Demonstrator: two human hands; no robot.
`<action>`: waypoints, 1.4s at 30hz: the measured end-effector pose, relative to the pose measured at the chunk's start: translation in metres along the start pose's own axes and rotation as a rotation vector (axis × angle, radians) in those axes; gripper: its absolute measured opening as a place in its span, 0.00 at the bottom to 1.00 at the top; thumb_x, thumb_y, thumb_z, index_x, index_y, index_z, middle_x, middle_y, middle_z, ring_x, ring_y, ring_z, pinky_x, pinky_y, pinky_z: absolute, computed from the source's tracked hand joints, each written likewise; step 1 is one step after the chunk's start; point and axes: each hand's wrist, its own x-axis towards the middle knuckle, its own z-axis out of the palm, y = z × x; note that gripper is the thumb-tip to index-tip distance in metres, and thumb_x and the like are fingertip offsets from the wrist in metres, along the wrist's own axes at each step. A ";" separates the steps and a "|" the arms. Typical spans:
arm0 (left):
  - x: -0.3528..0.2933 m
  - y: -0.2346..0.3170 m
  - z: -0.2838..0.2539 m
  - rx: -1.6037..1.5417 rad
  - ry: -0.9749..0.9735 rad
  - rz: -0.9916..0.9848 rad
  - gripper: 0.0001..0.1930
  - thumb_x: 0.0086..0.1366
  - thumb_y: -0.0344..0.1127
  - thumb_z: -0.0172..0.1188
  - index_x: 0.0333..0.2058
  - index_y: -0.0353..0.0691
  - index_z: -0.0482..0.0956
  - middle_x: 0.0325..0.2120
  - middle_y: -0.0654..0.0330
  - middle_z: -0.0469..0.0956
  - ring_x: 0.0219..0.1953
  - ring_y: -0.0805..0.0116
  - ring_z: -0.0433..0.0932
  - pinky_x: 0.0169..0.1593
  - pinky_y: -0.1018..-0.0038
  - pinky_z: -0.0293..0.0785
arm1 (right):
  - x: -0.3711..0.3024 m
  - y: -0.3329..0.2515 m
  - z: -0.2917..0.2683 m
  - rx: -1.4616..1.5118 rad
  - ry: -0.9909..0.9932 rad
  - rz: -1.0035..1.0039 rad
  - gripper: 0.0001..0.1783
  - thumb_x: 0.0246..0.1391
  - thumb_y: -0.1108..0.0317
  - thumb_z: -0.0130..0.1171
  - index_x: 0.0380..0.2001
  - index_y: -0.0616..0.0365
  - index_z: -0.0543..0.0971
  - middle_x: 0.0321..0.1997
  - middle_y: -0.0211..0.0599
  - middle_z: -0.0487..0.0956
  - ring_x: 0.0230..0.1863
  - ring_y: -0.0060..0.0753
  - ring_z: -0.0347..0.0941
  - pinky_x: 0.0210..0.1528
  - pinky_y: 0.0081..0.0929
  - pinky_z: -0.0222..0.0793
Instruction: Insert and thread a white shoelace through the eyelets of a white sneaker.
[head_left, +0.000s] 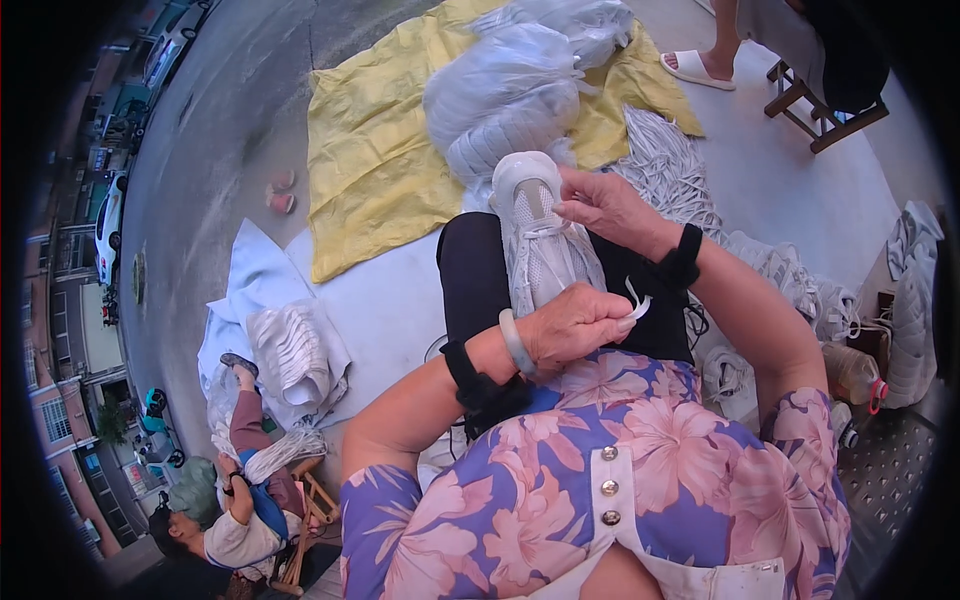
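A white mesh sneaker (535, 215) lies across my dark-trousered lap, its rounded toe pointing away from me and laces threaded over its front. My left hand (580, 325) is closed at the near end of the sneaker. From its fingers sticks out the end of a white shoelace (639, 298). Beside the toe, my right hand (612, 208) has its thumb and fingers closed at the sneaker's right edge. What lies exactly between those fingertips is partly hidden.
Plastic-wrapped white shoe parts (500, 100) lie on a yellow sheet (365, 150). A heap of white laces (665, 165) and more white sneakers (780, 270) are on the right, near a bottle (852, 372). A seated person (245, 520) works at lower left; another stands beside a wooden stool (815, 115).
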 end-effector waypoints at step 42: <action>-0.014 -0.002 -0.008 0.185 0.044 0.224 0.12 0.62 0.34 0.49 0.21 0.35 0.66 0.13 0.55 0.66 0.16 0.61 0.66 0.24 0.70 0.61 | 0.033 -0.055 0.043 -1.020 -0.419 -0.479 0.04 0.40 0.71 0.54 0.22 0.59 0.75 0.20 0.35 0.74 0.24 0.33 0.74 0.26 0.35 0.70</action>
